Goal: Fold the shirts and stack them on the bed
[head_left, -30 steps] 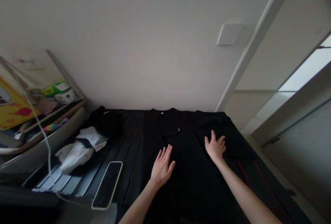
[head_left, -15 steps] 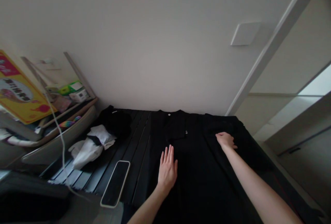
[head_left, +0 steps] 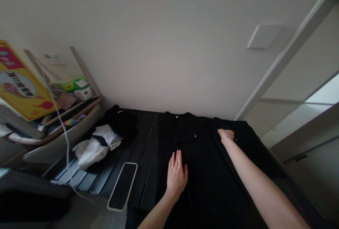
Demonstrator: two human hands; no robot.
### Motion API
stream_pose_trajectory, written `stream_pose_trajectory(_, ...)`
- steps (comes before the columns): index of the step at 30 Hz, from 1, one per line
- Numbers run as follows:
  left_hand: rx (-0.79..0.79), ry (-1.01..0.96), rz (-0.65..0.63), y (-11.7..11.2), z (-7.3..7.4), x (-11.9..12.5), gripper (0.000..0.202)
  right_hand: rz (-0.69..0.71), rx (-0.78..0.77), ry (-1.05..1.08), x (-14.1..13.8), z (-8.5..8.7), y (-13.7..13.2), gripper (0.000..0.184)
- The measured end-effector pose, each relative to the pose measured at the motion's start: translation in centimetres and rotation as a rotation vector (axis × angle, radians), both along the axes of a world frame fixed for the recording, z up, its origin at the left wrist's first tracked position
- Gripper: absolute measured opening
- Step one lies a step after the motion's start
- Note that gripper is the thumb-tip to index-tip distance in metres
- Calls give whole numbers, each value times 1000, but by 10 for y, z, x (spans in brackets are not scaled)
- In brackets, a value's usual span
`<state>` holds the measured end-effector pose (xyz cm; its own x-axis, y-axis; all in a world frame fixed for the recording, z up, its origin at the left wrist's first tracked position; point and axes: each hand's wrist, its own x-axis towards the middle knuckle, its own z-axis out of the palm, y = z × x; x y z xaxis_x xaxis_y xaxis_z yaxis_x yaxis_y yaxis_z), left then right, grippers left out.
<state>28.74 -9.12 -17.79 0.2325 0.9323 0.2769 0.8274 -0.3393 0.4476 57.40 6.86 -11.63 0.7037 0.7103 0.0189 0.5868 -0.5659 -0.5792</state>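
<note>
A black shirt [head_left: 203,162] lies spread over the dark slatted table, its neckline with a small pale label at the wall side. Part of it is folded across below the neck. Flat on the shirt's middle rests my left hand [head_left: 177,174], fingers stretched out and holding nothing. My right hand [head_left: 226,136] is farther forward and to the right, its fingers closed on the fabric near the shirt's right upper part. The fingertips of that hand are partly hidden, and the dark cloth hides its own folds.
A phone [head_left: 122,186] in a pale case lies left of the shirt on the slatted table [head_left: 144,130]. Beyond it are crumpled black and white clothes [head_left: 99,148]. A white cable [head_left: 67,151] hangs at the left, near a yellow-and-red box [head_left: 23,84]. The wall [head_left: 164,45] bounds the far side.
My right hand has moved forward and slightly left over the shirt with its fingers closed. My left hand stays flat on the fabric. The view has shifted a little.
</note>
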Motion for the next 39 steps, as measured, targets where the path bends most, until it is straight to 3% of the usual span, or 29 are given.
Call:
stream_pose_trajectory(3,-14,-28,-18,1,1,-2,65,49,-2,20,-31,6,14,35)
stream_pose_trajectory(5,-17,-58,-27,1,2,-3,64,167,48,15,-63,7,21,36)
stream_pose_trajectory(12,-37,-138,4,3,1,-7,60,779,178,48,-187,-12,26,44)
stream_pose_trajectory(17,-41,-163,-1,3,2,-7,57,1170,113,89,-222,-34,3,47)
stream_pose_trajectory(20,-29,-181,-3,2,2,-8,52,1341,112,110,-223,-35,-12,46)
stream_pose_trajectory(23,-39,-188,-6,3,1,-8,47,1417,157,174,-219,-30,-24,56)
stream_pose_trajectory(27,-42,-167,45,5,0,-8,50,1254,258,254,-197,-31,-40,60)
stream_pose_trajectory(30,-42,-86,44,7,-2,-5,53,1120,204,173,-167,-43,-64,55)
stream_pose_trajectory(35,-26,44,0,7,-5,2,54,1025,97,49,-118,-61,-138,59)
stream_pose_trajectory(39,1,73,4,6,-5,3,55,909,23,-163,-93,-57,-198,53)
